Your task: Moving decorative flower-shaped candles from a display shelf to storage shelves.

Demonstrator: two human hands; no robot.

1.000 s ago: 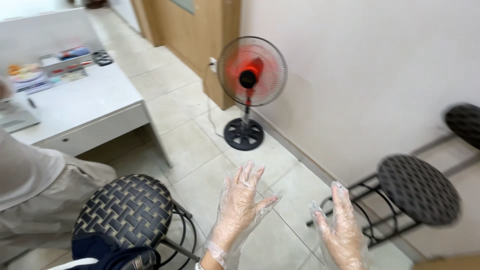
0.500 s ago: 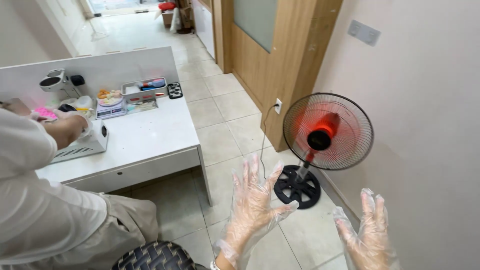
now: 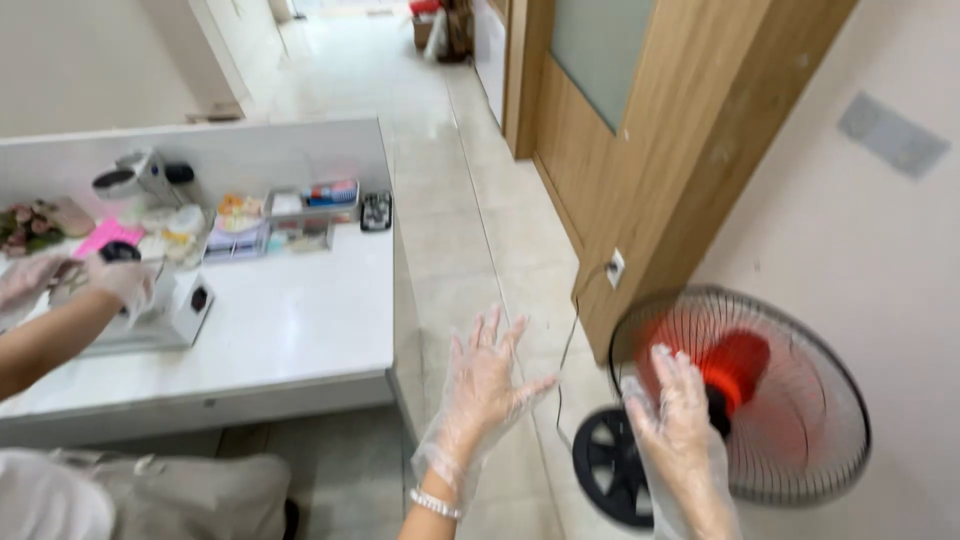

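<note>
While the view has swung up from the floor toward the door (image 3: 690,120), both gloved hands hang empty, fingers spread: left hand (image 3: 485,385) at lower centre, right hand (image 3: 675,420) before the red fan (image 3: 745,395) at lower right, nearest it. A co-worker's gloved hand (image 3: 120,285) works at the white table (image 3: 290,330), left.

White table (image 3: 290,335), small scale (image 3: 160,315) (white); organiser tray (image 3: 270,235)
</note>
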